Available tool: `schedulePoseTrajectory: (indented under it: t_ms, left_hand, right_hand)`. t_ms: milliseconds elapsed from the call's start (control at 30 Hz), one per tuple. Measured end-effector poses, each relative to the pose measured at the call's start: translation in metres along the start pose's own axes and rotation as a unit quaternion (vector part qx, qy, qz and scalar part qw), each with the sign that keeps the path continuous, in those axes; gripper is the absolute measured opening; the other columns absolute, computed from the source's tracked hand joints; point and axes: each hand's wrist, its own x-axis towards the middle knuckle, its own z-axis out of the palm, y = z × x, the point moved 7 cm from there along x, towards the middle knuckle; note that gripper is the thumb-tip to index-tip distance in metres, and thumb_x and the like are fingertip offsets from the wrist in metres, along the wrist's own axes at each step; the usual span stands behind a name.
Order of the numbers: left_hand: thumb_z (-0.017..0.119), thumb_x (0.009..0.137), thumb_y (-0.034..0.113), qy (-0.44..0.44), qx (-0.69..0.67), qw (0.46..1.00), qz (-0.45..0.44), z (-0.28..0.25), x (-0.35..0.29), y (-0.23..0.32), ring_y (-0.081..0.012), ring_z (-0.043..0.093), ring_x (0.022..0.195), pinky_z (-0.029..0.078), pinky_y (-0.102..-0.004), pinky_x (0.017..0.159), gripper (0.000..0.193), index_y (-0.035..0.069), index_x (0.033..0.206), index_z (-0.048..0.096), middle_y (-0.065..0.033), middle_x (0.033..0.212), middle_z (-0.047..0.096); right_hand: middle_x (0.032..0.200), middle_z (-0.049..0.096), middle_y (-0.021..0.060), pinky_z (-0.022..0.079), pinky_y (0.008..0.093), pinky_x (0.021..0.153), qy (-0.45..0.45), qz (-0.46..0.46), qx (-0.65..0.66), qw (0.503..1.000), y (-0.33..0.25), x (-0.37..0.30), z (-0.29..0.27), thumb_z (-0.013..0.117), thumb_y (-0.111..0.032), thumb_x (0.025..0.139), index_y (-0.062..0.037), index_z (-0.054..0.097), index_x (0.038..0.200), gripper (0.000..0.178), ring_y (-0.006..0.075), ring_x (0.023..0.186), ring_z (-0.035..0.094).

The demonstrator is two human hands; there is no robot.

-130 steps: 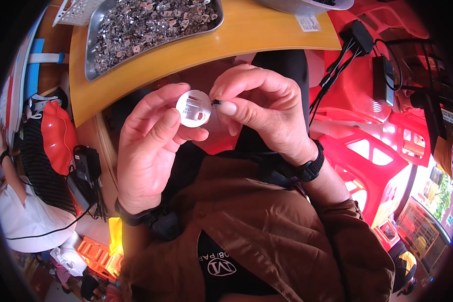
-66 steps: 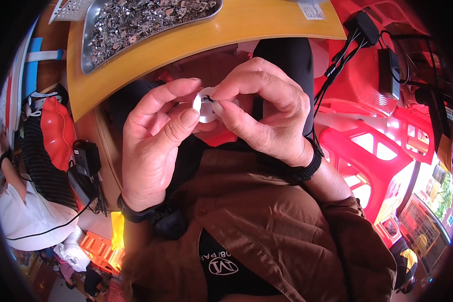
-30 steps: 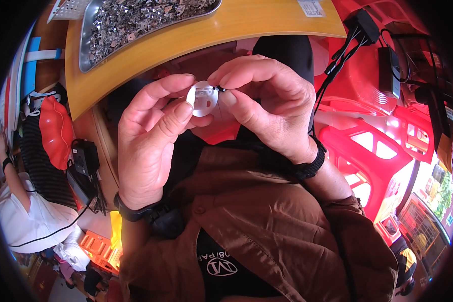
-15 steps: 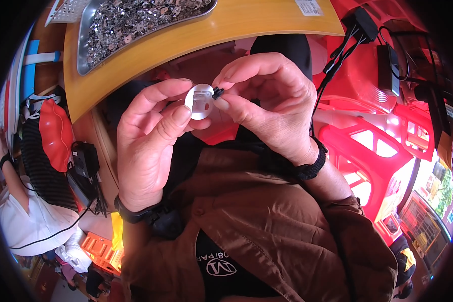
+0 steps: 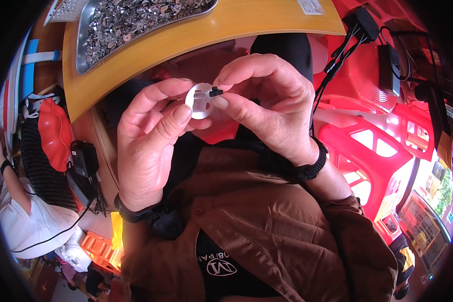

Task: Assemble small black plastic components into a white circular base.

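Head view, disc (image 5: pixel 201 106) between hands (image 5: pixel 148 143) (image 5: pixel 277 111), table edge (image 5: pixel 267 26) apart

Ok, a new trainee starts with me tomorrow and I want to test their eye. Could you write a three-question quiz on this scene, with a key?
1. Which hand holds the pale round part?
2. True or false: the metal tray on the table holds many small metal pieces.
3. What colour is the small piece at the fingertips of the right hand? a) red b) black c) yellow

Key: 1. the left hand; 2. true; 3. b
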Motion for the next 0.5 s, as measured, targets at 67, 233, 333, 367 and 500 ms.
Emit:
schedulePoseTrajectory:
  t_ms: [67,233,333,367,500]
  left_hand:
    - [0.056,0.086,0.004,0.001,-0.004,1.0,0.0,-0.0002,0.0001,0.0002,-0.0195,0.06,0.092,0.051,-0.0325,0.08,0.027,-0.001,0.112,0.052,-0.0128,0.103,0.06]
    - [0.055,0.087,0.006,-0.005,-0.008,1.0,-0.003,0.0005,0.0008,0.0,-0.0197,0.06,0.092,0.051,-0.0327,0.079,0.026,-0.001,0.112,0.052,-0.0127,0.103,0.06]
    - [0.055,0.088,0.006,0.0,-0.01,1.0,-0.004,-0.0016,0.0007,-0.0016,-0.0198,0.06,0.092,0.051,-0.0329,0.079,0.025,-0.001,0.112,0.052,-0.0126,0.103,0.06]
    - [0.054,0.088,0.007,0.0,-0.009,1.0,-0.002,-0.002,0.0008,-0.0017,-0.0199,0.06,0.092,0.051,-0.033,0.079,0.025,-0.001,0.112,0.052,-0.0126,0.103,0.06]
    - [0.055,0.087,0.007,-0.007,-0.007,1.0,-0.005,-0.0008,0.0004,-0.0018,-0.0197,0.06,0.093,0.051,-0.0329,0.079,0.026,-0.001,0.112,0.052,-0.0125,0.104,0.059]
  right_hand:
    - [0.063,0.059,0.0002,0.036,0.0136,0.04,0.002,0.006,-0.003,1.0,0.0008,-0.0001,-0.0004,0.062,0.004,0.079,0.0008,0.059,0.089,0.011,0.0011,0.046,0.051]
    - [0.078,0.06,0.0023,0.038,0.0148,0.041,0.003,-0.004,-0.012,1.0,0.0004,0.0003,-0.0002,0.064,-0.001,0.08,0.0008,0.063,0.091,0.011,0.0015,0.051,0.052]
    - [0.085,0.059,0.0037,0.038,0.0153,0.042,-0.022,-0.017,-0.049,0.998,-0.0029,0.002,0.0027,0.065,-0.004,0.08,0.0012,0.064,0.092,0.012,0.0018,0.053,0.052]
    - [0.085,0.059,0.0037,0.038,0.0153,0.042,-0.023,-0.017,-0.049,0.998,-0.0044,0.0021,0.0011,0.065,-0.004,0.08,0.0012,0.064,0.092,0.012,0.0018,0.053,0.052]
    - [0.095,0.061,0.0087,0.048,0.0219,0.071,-0.052,0.009,-0.083,0.995,-0.0036,0.0011,0.0003,0.066,0.003,0.077,0.0005,0.062,0.093,0.017,0.0122,0.084,0.057]
